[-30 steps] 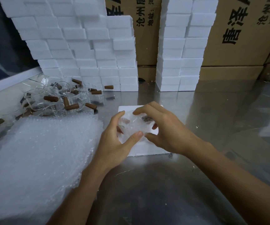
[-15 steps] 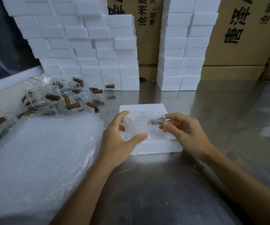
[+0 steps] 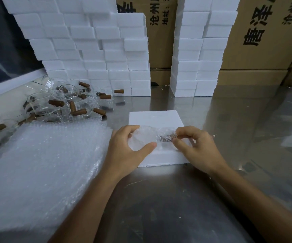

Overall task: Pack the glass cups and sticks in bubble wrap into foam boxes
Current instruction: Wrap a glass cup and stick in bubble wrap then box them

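A white foam box (image 3: 155,118) lies on the steel table in front of me. Over its near half I hold a bubble-wrapped bundle (image 3: 150,137); a glass cup shows faintly at its left end and a brown stick at its right end. My left hand (image 3: 129,149) grips the cup end, thumb below and fingers on top. My right hand (image 3: 192,146) pinches the stick end of the wrap. A pile of bare glass cups (image 3: 54,104) and brown sticks (image 3: 79,112) lies at the left rear. A stack of bubble wrap sheets (image 3: 41,163) covers the near left.
Two stacks of white foam boxes (image 3: 92,55) (image 3: 199,55) stand against brown cardboard cartons (image 3: 264,35) at the back. A white ledge (image 3: 10,85) borders the table on the left. The steel table (image 3: 229,128) extends right and toward me.
My right hand has slid from on top of the bundle to its right end, stretching the wrap out sideways over the foam box. My left hand stays on the cup end.
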Demonstrator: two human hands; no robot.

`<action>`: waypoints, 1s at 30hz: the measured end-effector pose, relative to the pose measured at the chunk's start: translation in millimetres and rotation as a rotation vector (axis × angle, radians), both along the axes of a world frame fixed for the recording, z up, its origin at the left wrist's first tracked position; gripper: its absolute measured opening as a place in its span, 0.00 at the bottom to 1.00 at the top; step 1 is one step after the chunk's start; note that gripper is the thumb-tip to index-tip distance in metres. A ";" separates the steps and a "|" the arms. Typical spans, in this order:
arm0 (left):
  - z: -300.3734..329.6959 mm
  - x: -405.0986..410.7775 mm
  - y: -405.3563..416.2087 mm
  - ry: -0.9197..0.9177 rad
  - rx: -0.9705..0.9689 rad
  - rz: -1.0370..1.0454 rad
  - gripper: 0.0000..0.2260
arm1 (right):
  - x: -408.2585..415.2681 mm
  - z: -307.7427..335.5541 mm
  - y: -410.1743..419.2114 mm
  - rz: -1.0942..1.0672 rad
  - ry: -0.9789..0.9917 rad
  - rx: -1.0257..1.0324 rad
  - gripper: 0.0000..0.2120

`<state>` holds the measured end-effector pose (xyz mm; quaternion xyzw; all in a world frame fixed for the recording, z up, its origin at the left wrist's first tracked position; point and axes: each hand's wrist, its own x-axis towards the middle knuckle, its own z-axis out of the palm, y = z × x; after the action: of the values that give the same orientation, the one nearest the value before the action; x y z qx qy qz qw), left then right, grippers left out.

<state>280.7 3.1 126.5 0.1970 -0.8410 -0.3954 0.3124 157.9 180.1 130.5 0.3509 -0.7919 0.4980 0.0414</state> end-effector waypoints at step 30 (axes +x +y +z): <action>-4.7 -3.5 7.2 0.003 0.051 -0.027 0.26 | 5.9 2.4 -3.4 -0.062 -0.011 -0.049 0.10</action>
<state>277.1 10.3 121.9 0.1929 -0.8327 -0.4214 0.3030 163.9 176.7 132.9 0.3222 -0.7903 0.5176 0.0609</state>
